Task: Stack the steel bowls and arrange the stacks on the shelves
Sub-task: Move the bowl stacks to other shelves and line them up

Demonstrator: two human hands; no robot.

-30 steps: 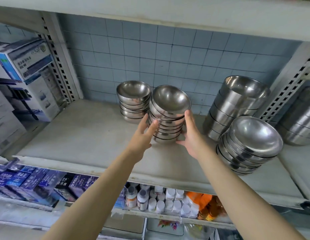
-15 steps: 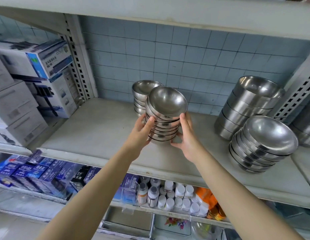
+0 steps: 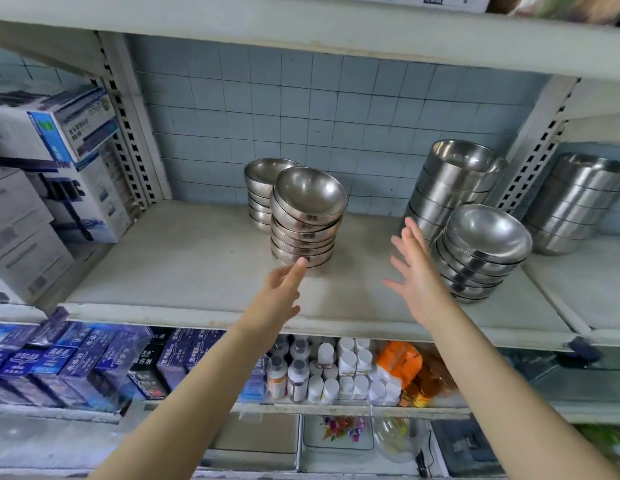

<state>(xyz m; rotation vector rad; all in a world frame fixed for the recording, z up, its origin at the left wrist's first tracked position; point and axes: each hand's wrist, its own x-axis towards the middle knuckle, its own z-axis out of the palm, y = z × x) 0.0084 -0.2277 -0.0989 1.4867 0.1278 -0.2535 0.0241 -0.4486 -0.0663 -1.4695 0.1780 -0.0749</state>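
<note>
A middle stack of steel bowls (image 3: 306,220) is set on the pale shelf (image 3: 183,271), just in front of a shorter stack (image 3: 261,188) that stands by the tiled wall (image 3: 336,109). Its upper bowls are seated slightly askew. The left hand (image 3: 280,289) is held out with its fingers (image 3: 296,270) straight and holding nothing. One fingertip is seen at the foot of the middle stack; whether it touches cannot be told. The right hand (image 3: 417,271) is raised with fingers (image 3: 410,237) spread wide, also holding nothing, between the middle stack and a front right stack (image 3: 481,251). A tall stack (image 3: 454,181) is placed behind that one, and a further stack (image 3: 575,202) on the neighbouring shelf. Cartons (image 3: 59,150) are piled at the left. Blue boxes (image 3: 59,362) and white-capped bottles (image 3: 336,372) are kept on the shelf below.
</note>
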